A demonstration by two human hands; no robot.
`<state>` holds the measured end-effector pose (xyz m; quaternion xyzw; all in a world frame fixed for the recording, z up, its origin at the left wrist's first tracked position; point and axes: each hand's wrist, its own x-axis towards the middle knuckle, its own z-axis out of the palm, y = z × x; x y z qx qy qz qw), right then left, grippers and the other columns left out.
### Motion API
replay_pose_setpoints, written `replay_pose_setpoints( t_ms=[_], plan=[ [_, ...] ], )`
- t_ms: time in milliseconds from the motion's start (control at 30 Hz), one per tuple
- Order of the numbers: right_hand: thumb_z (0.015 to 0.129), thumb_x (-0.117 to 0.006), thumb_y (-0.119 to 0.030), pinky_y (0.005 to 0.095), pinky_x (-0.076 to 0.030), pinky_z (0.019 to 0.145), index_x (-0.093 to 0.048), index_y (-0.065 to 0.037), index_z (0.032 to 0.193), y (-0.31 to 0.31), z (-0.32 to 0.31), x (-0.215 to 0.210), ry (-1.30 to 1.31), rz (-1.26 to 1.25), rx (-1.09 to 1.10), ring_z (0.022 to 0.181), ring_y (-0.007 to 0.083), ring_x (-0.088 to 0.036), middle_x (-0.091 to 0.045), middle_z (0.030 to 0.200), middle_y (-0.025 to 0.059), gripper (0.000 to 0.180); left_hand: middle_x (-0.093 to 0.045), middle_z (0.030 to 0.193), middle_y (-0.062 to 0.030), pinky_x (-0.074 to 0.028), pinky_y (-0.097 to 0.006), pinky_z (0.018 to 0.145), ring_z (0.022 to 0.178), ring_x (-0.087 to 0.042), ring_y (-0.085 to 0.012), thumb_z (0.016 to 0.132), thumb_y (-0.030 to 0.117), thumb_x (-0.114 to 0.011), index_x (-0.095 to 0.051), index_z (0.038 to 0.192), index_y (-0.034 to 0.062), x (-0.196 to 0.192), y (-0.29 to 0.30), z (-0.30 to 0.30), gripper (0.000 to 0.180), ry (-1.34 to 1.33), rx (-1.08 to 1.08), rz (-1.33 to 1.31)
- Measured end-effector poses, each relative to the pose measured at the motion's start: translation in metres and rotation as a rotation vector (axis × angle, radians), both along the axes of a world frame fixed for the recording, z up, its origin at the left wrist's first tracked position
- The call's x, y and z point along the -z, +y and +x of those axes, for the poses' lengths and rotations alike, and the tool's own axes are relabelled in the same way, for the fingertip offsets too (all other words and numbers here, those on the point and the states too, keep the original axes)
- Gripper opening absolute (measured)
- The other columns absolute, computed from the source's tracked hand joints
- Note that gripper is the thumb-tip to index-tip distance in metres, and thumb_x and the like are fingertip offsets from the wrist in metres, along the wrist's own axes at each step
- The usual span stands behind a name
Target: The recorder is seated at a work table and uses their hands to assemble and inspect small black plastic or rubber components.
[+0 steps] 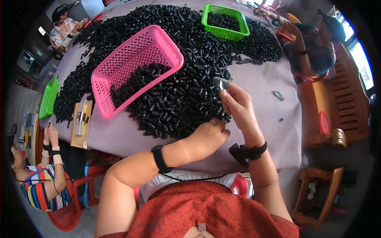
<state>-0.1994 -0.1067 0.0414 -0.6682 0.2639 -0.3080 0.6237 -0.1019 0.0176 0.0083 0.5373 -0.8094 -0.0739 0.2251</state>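
Note:
My right hand (239,104) is raised over the near right edge of a heap of small black cylindrical plastic parts (170,101). Its thumb and fingers close on a small pointed metal blade (221,85), and a piece of grey cloth (224,81) covers a fingertip beside it. Lower and to the left, my left hand (209,137) bends in at the heap's near edge, close to the black parts. Its fingers are curled downward, and whatever they pinch is hidden behind the hand. Both wrists wear black straps.
A pink basket (177,65) partly filled with black parts tilts on the heap. A green basket (238,37) stands at the far right, another green basket (48,97) at the left edge. A cardboard piece (81,141) lies near left. Other people sit around the cloth-covered table (264,131).

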Motion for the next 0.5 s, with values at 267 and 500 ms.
replay_pose_setpoints(
  t_ms=[267, 500],
  plan=[
    [0.097, -0.056, -0.015, 0.0181, -0.03, 0.048, -0.059, -0.002, 0.107, 0.007, 0.008, -0.011, -0.112, 0.202, -0.159, 0.056, 0.0006, -0.039, -0.046, 0.071, -0.0068, 0.016, -0.066, 0.087, -0.0037, -0.056, -0.021, 0.06, 0.073, -0.066, -0.0111, 0.091, 0.011, -0.065, -0.062, 0.111, 0.0012, -0.028, -0.018, 0.093, 0.022, 1.88, -0.243, 0.427],
    [0.093, -0.063, -0.015, 0.0172, -0.035, 0.06, -0.04, -0.008, 0.144, 0.013, 0.012, 0.005, -0.069, 0.245, -0.372, 0.07, 0.0011, -0.043, -0.051, 0.081, -0.0062, 0.057, -0.067, 0.093, -0.0036, -0.057, -0.02, 0.065, 0.075, -0.066, -0.0104, 0.09, 0.01, -0.066, -0.061, 0.117, 0.0044, 0.006, -0.026, 0.088, 0.028, 2.064, -0.227, 0.511]
  ],
)
